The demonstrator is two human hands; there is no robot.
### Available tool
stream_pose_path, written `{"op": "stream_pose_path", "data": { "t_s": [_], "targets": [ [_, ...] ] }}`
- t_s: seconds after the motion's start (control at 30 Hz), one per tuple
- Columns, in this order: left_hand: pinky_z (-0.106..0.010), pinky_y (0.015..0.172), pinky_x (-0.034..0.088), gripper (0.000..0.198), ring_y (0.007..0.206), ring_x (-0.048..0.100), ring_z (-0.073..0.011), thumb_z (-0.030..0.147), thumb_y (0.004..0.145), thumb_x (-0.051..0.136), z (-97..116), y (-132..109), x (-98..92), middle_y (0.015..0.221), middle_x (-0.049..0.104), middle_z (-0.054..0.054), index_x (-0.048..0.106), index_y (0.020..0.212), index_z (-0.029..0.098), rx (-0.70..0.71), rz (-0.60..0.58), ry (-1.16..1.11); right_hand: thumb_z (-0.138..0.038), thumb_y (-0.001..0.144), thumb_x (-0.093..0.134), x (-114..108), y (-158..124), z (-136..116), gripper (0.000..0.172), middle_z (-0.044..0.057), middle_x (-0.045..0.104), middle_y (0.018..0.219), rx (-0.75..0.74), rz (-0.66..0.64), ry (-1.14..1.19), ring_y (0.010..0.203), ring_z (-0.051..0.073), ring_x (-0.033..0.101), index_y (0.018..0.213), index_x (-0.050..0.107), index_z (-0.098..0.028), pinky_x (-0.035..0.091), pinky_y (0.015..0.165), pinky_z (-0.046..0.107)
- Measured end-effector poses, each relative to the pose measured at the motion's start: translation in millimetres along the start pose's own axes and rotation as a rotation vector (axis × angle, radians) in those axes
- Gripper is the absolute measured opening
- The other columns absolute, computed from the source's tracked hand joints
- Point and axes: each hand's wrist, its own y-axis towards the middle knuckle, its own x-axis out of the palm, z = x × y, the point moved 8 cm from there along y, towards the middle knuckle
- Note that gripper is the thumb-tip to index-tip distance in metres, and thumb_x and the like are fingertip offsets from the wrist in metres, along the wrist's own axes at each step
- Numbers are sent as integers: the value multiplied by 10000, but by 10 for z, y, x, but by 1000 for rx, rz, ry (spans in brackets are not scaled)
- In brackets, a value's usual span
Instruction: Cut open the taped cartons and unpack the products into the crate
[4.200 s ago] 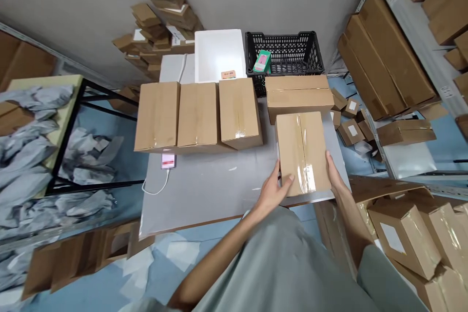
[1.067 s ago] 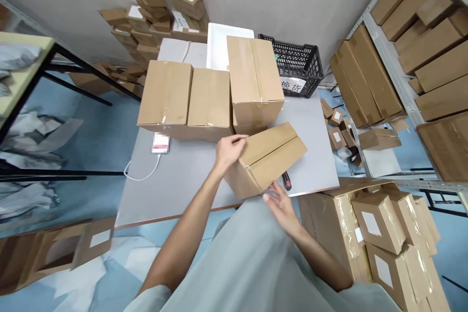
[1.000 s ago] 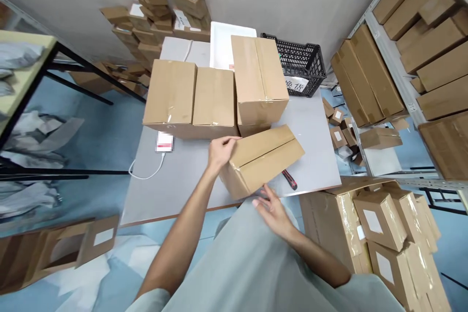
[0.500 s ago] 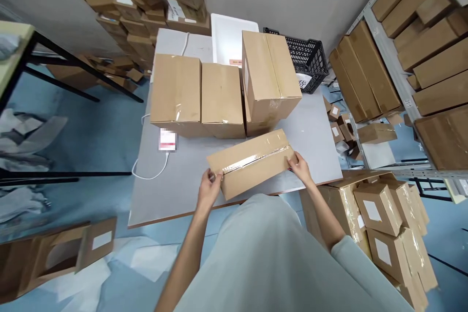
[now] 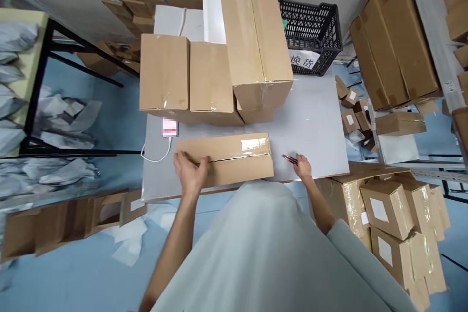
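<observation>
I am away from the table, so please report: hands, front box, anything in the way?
Left hand on taped front box. Right hand holding cutter, apart from that box. Larger boxes behind, not touching it.

The right hand (image 5: 302, 167) hides part of the cutter (image 5: 290, 159); the screen of the phone (image 5: 170, 127) is pixelated.
</observation>
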Motion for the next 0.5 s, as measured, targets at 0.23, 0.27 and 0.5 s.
{"op": "stream_pose_path", "data": {
  "t_s": [0.23, 0.27, 0.5],
  "targets": [
    [-556, 1501, 214, 880, 1813, 293, -378, 594, 1032, 741, 1032, -203, 322, 1886, 382, -239, 452, 1750, 176, 188, -2, -106, -258, 1175, 533, 50, 101, 768, 332, 173, 782, 1411, -33, -179, -201, 1310, 263, 690, 1383, 779, -180, 510, 1140, 341],
    [-540, 1500, 227, 867, 1801, 327, -368, 633, 1047, 731, 1178, -216, 335, 1876, 407, -228, 467, 1745, 190, 216, 0, -132, -264, 1180, 521, 36, 82, 832, 334, 176, 787, 1386, -28, -188, -221, 1277, 267, 711, 1362, 785, -174, 526, 1110, 342],
    [-524, 1452, 361, 759, 1735, 468, -331, 732, 1143, 579, 2271, 26, 164, 1817, 535, -171, 542, 1723, 245, 437, 27, -354, -225, 1064, 732, -61, -46, 774, 311, 147, 775, 1454, -76, -193, -267, 1367, 298, 743, 1372, 768, -240, 582, 1060, 324]
  ]
}}
